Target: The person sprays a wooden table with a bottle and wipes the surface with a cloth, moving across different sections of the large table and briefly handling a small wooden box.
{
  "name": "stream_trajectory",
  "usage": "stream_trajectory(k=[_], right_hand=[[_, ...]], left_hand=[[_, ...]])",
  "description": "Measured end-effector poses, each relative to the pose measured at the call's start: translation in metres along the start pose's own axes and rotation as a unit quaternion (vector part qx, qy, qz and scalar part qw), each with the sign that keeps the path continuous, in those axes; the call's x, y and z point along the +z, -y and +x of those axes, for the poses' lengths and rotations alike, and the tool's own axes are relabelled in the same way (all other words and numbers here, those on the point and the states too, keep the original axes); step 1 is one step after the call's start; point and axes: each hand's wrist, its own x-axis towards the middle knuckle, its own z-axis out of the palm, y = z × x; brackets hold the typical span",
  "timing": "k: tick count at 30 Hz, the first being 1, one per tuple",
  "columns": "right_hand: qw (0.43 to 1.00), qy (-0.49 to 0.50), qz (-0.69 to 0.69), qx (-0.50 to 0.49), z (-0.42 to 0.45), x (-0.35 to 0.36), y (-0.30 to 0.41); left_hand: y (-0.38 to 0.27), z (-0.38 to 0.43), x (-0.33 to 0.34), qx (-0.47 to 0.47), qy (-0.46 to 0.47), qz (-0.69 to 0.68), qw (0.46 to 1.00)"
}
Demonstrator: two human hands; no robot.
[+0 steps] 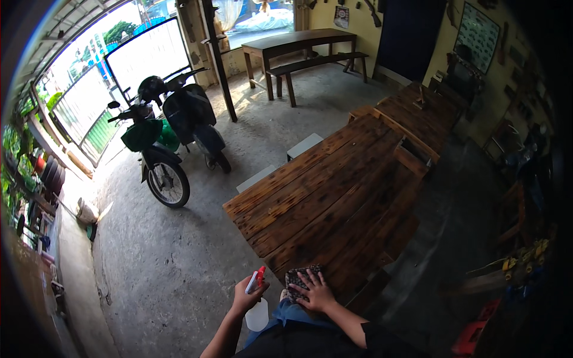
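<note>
My left hand (245, 295) grips the neck of a spray bottle (257, 315) with a red and white trigger head and a pale translucent body. It hangs beside the near end of a wooden plank table (322, 201), over the floor. With fingers spread, my right hand (317, 292) presses flat on a dark patterned cloth (295, 278) at the table's near corner. Part of the cloth is hidden under the palm. The brown tabletop has dark knots and streaks.
An open wooden box (411, 156) stands on the table's far right part. Pale stools (305, 146) sit along its left side. Two motorcycles (168, 179) are parked on the concrete floor at left. A long table (300, 42) and bench (318, 64) stand at the back.
</note>
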Motion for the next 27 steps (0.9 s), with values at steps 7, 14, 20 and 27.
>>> stream_trajectory(k=[7,14,20,27], right_hand=[[0.971,-0.117,0.002,0.210,-0.034,-0.026,-0.126],[0.998,-0.026,-0.006,0.054,-0.033,0.017,0.010],[0.984,-0.061,-0.014,0.166,-0.081,-0.014,-0.091],[0.964,0.004,-0.081,0.252,-0.022,-0.008,-0.081]], left_hand=[[0.025,-0.087,0.010,-0.012,-0.034,-0.055,0.998],[0.047,-0.149,0.037,-0.035,-0.044,-0.094,0.994],[0.035,-0.185,0.037,-0.045,-0.026,-0.114,0.992],[0.019,-0.174,0.088,-0.049,-0.013,-0.138,0.989]])
